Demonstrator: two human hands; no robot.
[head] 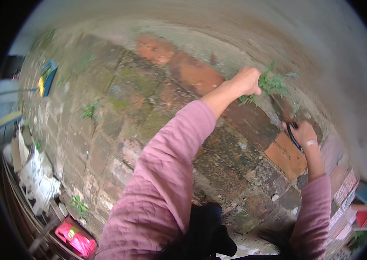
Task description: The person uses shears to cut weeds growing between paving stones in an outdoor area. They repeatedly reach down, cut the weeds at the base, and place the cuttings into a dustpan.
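My left hand (248, 80) is closed around a clump of green weeds (273, 83) at the foot of the wall. Leaves stick out on both sides of the fist. Lower and to the right, my right hand (303, 134) grips a black-handled tool (294, 136), which looks like scissors or shears. Its front end points up toward the weeds, but blur hides the blades' exact position. Under both hands runs a floor of worn, mossy bricks (245, 122).
A grey wall (342, 65) curves along the top and right. At far left lies a blue and yellow dustpan (47, 79) with greenery in it. A pink plastic package (75, 239) sits lower left, near white sheeting (40, 182). Stacked bricks (338, 177) stand at right.
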